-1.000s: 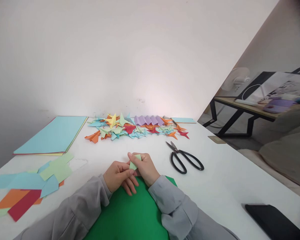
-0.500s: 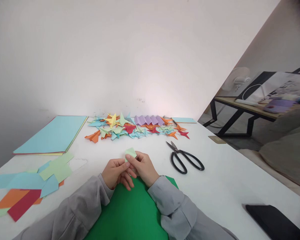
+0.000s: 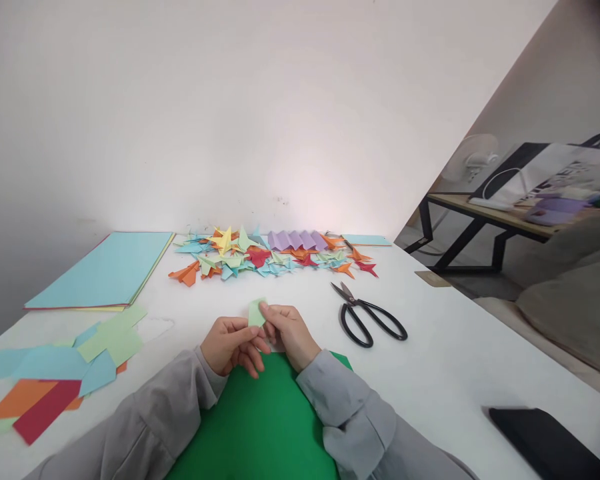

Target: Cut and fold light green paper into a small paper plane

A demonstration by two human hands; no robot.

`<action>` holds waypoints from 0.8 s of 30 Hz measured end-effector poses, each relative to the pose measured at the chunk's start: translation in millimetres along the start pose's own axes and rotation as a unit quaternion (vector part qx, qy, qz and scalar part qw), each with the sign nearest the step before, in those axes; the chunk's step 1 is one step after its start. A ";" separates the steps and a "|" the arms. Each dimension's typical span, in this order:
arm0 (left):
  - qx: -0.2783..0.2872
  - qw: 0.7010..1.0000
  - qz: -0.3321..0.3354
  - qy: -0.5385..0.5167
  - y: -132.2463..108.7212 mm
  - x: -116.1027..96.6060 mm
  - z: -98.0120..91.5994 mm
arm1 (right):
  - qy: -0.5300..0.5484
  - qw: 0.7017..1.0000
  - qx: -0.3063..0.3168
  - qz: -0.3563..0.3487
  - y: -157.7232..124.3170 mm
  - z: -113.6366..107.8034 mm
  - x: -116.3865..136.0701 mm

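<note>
A small light green piece of paper (image 3: 255, 314) is held up between my hands, above the near edge of the white table. My left hand (image 3: 231, 343) pinches its lower edge between thumb and forefinger, the other fingers curled loosely below. At the paper's right upper edge, my right hand (image 3: 291, 331) grips with thumb and fingers; some of its fingertips are hidden. Black-handled scissors (image 3: 363, 312) lie to the right of my right hand, blades slightly apart. Beyond my hands, folded paper shapes (image 3: 260, 259) in several colours lie heaped along the wall.
Cut paper pieces (image 3: 55, 363) in several colours lie at the left. Behind them is a stack of coloured sheets (image 3: 105, 270). A black flat object (image 3: 545, 440) sits at the lower right. A green surface (image 3: 265, 427) covers my lap. A low table (image 3: 490, 213) stands beyond at right.
My right hand's thumb and fingers have shifted up to the paper's right edge, and more of the paper shows. My left hand stays nearly in place.
</note>
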State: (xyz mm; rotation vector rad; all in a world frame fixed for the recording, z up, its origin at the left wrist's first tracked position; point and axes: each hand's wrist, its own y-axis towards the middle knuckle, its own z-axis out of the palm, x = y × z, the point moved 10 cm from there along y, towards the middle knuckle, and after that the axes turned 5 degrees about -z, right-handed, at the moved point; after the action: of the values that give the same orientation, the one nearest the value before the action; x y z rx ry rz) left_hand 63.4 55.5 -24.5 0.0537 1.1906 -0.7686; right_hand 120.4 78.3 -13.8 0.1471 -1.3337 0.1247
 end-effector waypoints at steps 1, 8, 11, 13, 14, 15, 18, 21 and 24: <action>-0.001 1.000 -0.002 -0.001 0.0 0.1 -0.3 | 0.002 1.000 -0.010 -0.002 0.7 -2.7 0.6; 0.009 1.000 -0.008 -0.008 1.2 1.6 1.2 | 0.023 0.998 0.051 -0.017 2.0 7.1 1.4; 0.005 1.000 -0.001 -0.006 1.3 0.8 1.3 | 0.024 0.996 0.080 -0.016 -0.1 14.1 1.0; 0.002 1.000 0.004 -0.003 0.9 -0.2 1.6 | 0.009 0.997 0.081 -0.013 -1.2 15.0 0.6; 0.003 1.000 0.006 -0.001 0.7 -0.6 2.0 | -0.003 0.996 0.084 -0.011 -1.8 15.8 0.3; 0.005 1.000 0.006 0.000 0.6 -0.7 2.7 | -0.017 0.996 0.090 -0.009 -2.5 17.0 -0.2; 0.017 1.000 0.001 0.005 0.7 0.5 5.0 | -0.044 0.993 0.113 -0.006 -4.3 20.4 -1.4; 0.019 1.000 0.002 0.017 1.1 1.6 4.2 | -0.043 0.991 0.124 -0.008 -4.8 21.3 -2.3; 0.011 1.000 0.007 0.026 1.3 1.7 1.5 | -0.031 0.995 0.098 -0.004 -3.4 16.7 -3.1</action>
State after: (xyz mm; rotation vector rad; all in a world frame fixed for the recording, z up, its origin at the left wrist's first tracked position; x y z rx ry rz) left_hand 65.6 55.0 -25.7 0.1014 1.2303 -0.7722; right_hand 104.3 71.9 -13.1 0.3258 -1.3810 0.2461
